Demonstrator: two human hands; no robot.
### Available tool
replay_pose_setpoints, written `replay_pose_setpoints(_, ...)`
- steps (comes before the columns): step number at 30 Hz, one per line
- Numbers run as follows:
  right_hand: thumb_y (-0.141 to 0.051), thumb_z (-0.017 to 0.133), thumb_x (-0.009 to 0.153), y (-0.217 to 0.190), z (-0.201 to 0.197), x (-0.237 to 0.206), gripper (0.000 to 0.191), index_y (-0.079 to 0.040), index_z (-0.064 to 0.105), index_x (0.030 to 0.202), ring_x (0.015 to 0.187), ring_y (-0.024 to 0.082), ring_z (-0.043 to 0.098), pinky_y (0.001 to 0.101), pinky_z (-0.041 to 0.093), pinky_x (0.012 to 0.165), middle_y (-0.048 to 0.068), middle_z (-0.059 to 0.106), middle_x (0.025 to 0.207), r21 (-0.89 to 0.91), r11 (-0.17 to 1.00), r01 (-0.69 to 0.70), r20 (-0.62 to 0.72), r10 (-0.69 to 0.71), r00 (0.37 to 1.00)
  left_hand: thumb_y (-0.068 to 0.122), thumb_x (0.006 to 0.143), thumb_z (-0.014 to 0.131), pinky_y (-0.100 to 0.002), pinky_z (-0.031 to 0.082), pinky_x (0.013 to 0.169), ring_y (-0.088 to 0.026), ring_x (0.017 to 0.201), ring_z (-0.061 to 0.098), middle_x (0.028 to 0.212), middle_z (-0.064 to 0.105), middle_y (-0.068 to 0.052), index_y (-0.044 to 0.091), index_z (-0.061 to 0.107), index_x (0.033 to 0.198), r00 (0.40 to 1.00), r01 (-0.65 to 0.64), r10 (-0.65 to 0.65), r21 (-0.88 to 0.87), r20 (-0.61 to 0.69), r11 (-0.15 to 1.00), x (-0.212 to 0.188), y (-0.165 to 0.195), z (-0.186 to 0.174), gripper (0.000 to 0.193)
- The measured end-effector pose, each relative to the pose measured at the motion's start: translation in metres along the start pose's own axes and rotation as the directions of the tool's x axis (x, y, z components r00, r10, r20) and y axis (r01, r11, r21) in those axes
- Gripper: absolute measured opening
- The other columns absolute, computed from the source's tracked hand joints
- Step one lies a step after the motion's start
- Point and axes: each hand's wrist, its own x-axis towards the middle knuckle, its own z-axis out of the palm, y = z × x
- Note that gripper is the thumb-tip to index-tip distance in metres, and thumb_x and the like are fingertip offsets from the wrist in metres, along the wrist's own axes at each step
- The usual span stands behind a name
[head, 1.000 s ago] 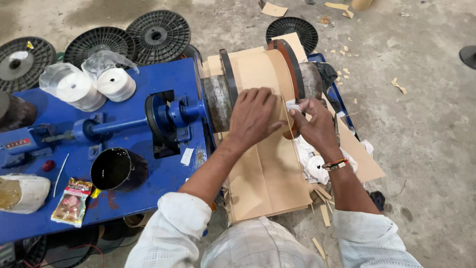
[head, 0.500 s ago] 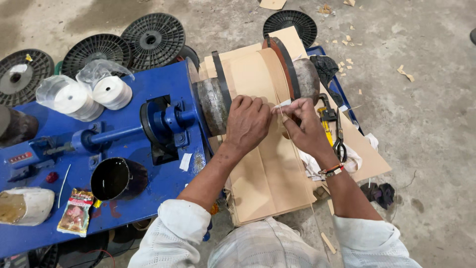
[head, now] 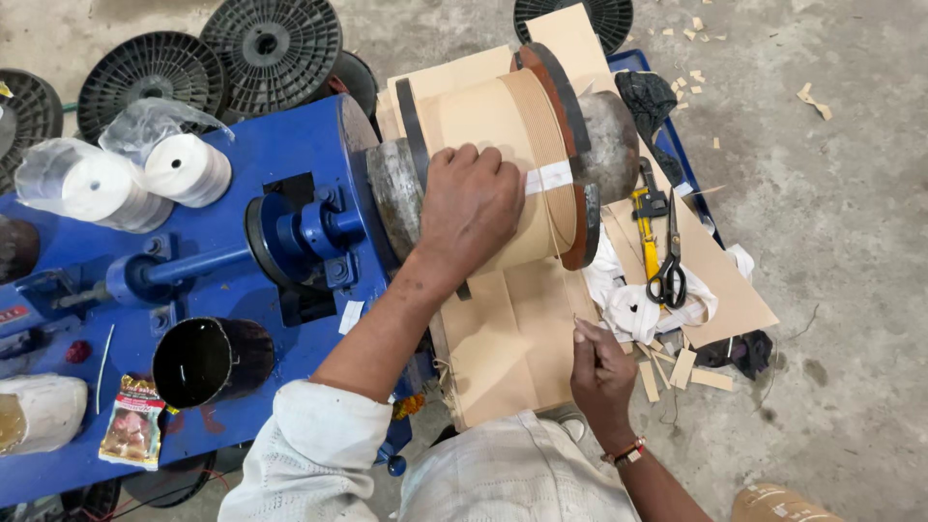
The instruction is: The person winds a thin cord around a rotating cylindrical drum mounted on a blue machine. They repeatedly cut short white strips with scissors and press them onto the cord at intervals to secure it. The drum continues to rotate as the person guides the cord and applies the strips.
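My left hand (head: 470, 213) lies flat on a paper-wrapped coil former (head: 503, 145) mounted on the blue winding machine (head: 290, 222). A strip of white tape (head: 548, 178) sits on the wrap just right of my fingers. My right hand (head: 601, 372) is lower, over the tan paper sheet (head: 512, 338) that hangs from the former, with fingers pinched on a thin wire that runs up toward the windings near the dark right flange (head: 570, 145).
Scissors (head: 669, 261), a yellow-handled tool (head: 646, 227) and white cloth (head: 633, 304) lie to the right on cardboard. Two white tape rolls in plastic (head: 126, 174), a black cup (head: 198, 360) and a small packet (head: 129, 433) sit on the blue table. Black spools (head: 271, 43) lie behind.
My right hand has left the former and dropped toward me, pinching the thin wire. My left hand stays pressed on the wrap. The white tape now lies uncovered on the paper.
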Motion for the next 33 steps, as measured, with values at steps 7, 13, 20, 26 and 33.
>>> replay_pose_setpoints(7, -0.005, 0.062, 0.105, 0.029, 0.020, 0.021, 0.016, 0.002, 0.070, 0.116, 0.079, 0.002, 0.056, 0.0205, 0.047, 0.065, 0.005, 0.071, 0.100, 0.176, 0.982, 0.072, -0.044, -0.066, 0.997, 0.021, 0.087, 0.069, -0.048, 0.047, 0.072, -0.030, 0.082, 0.063, 0.079, 0.064, -0.009, 0.008, 0.068, 0.076, 0.999, 0.043, -0.041, -0.082, 0.023, 0.996, 0.019, -0.027, 0.018, 0.017)
replay_pose_setpoints(13, -0.009, 0.061, 0.105, 0.024, 0.032, 0.045, 0.021, 0.000, 0.068, 0.122, 0.065, 0.005, 0.059, 0.0220, 0.047, 0.058, 0.002, 0.063, 0.079, 0.103, 0.993, 0.055, 0.094, -0.065, 0.993, 0.009, 0.092, 0.062, -0.046, 0.054, 0.078, -0.031, 0.095, 0.065, 0.107, 0.068, -0.012, 0.004, 0.069, 0.107, 0.981, 0.103, -0.133, -0.200, -0.142, 0.974, 0.043, -0.041, 0.007, 0.018)
replay_pose_setpoints(20, -0.011, 0.061, 0.102, 0.003, -0.002, 0.054, 0.019, -0.003, 0.065, 0.119, 0.059, 0.008, 0.051, 0.0247, 0.042, 0.052, 0.004, 0.063, 0.076, 0.340, 0.868, -0.362, 0.350, 0.240, 0.905, 0.020, 0.095, 0.061, -0.044, 0.043, 0.112, -0.028, 0.135, 0.052, 0.151, 0.054, -0.011, 0.002, 0.056, 0.143, 0.991, -0.125, 0.118, 0.105, 0.070, 0.987, -0.034, 0.026, -0.004, 0.052)
replay_pose_setpoints(26, -0.007, 0.072, 0.100, 0.001, -0.010, 0.115, 0.021, -0.001, 0.059, 0.115, 0.086, 0.010, 0.067, 0.0255, 0.060, 0.079, 0.005, 0.067, 0.098, 0.506, 0.846, -0.168, -0.011, 0.201, 0.980, 0.041, 0.092, 0.069, -0.047, 0.040, 0.110, -0.030, 0.135, 0.051, 0.150, 0.053, -0.009, 0.004, 0.056, 0.144, 0.978, -0.105, 0.100, 0.017, 0.181, 0.994, -0.026, 0.009, 0.002, 0.065)
replay_pose_setpoints(33, -0.004, 0.080, 0.094, -0.018, 0.006, 0.186, 0.017, -0.001, 0.067, 0.105, 0.085, 0.007, 0.068, 0.0226, 0.056, 0.077, 0.004, 0.073, 0.097, 0.393, 0.918, -0.054, -0.054, 0.081, 0.995, 0.060, 0.081, 0.075, -0.046, 0.041, 0.108, -0.029, 0.134, 0.050, 0.147, 0.056, -0.007, 0.007, 0.056, 0.143, 0.960, -0.037, 0.036, 0.001, 0.276, 0.999, 0.004, -0.006, -0.006, 0.083)
